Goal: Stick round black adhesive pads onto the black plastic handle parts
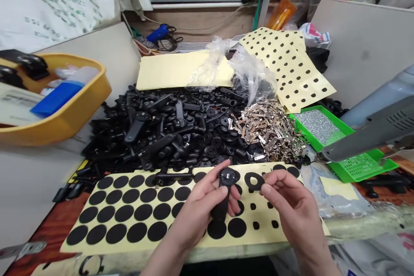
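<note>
My left hand [207,198] is closed around a black plastic crank handle [220,207], its round head turned up with a small bright metal part in the middle. Between thumb and fingers, my right hand [291,198] pinches a black ring-shaped adhesive pad [254,181], just right of that head and apart from it. Beneath both hands lies a pale yellow backing sheet [129,241] with rows of black round pads [136,232]; on its right part only small black dots [256,225] show. Another black handle [173,177] rests across the sheet's upper edge.
Behind the sheet is a heap of black plastic parts [161,125], beside a pile of small metal strips [271,129]. A green tray [355,166] and a grey powered tool [371,127] are at right. A yellow bin [74,112] stands left; dotted used sheets [284,60] lie behind.
</note>
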### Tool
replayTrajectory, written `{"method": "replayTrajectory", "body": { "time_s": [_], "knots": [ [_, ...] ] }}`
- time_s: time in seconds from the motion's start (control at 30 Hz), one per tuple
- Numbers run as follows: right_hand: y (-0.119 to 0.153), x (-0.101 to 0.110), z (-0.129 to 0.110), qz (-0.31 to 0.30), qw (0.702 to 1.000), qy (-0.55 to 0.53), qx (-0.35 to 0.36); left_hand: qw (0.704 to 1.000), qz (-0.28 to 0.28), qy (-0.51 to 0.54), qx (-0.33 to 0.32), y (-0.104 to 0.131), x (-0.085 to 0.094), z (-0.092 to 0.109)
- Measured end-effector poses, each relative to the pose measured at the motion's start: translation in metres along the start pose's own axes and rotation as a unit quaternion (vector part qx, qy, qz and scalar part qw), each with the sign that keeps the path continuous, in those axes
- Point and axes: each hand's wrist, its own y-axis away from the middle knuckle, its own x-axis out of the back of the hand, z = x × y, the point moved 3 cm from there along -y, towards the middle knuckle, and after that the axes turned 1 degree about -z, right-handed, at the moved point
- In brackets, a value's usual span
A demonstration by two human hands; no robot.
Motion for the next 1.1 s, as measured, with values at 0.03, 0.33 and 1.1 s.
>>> {"method": "replayTrajectory", "body": {
  "time_s": [0.03,0.33,1.1],
  "knots": [
    [-0.001,-0.006,-0.001,0.003,1.0,0.011,0.007,1.0,0.012,0.014,-0.017,-0.001,0.002,-0.005],
    [-0.022,-0.042,-0.003,0.001,1.0,0.003,0.031,0.993,0.074,0.011,-0.086,-0.006,0.014,-0.016],
    [-0.029,-0.064,-0.014,-0.06,0.988,0.123,0.07,0.993,0.081,0.0,-0.082,-0.012,0.016,-0.018]
  ]
}}
